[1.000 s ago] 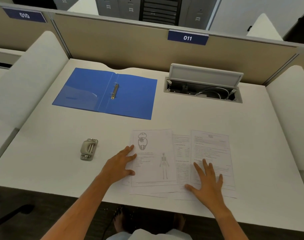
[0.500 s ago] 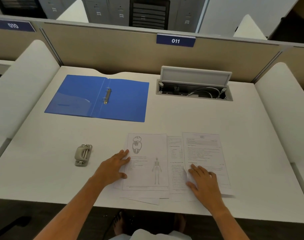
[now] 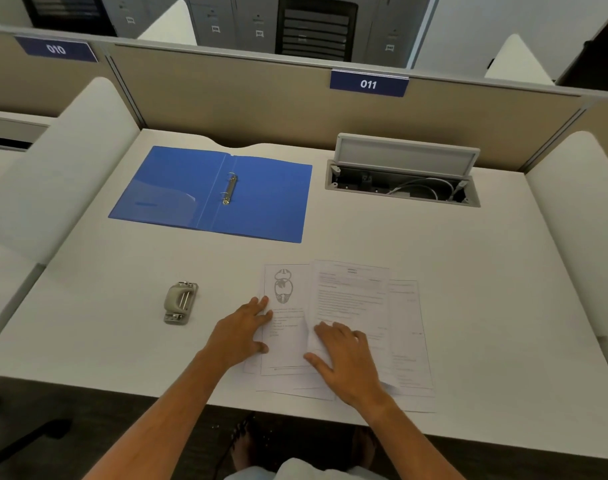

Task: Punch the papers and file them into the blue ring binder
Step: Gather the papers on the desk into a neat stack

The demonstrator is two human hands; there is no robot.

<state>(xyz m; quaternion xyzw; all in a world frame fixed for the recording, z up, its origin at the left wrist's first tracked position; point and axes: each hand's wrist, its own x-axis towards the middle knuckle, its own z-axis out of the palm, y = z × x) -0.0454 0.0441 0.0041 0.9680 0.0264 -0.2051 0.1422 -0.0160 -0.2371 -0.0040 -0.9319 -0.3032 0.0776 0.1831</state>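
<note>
At nine o'clock of the sheets sits the grey hole punch [image 3: 180, 302], untouched and near enough to reach; the blue ring binder [image 3: 210, 194] lies open flat at eleven o'clock, rings [image 3: 230, 188] up, apparently ready to receive pages; the left hand [image 3: 241, 332] lies flat with fingers together on the left edge of the anatomy sheet [image 3: 285, 317], probably to stop it sliding; the right hand [image 3: 345, 358], fingers loosely spread, presses on the text sheet [image 3: 351, 299] overlapping it, seemingly gathering the loose papers into one stack; at one o'clock the desk's cable hatch [image 3: 403, 174] stands open.
</note>
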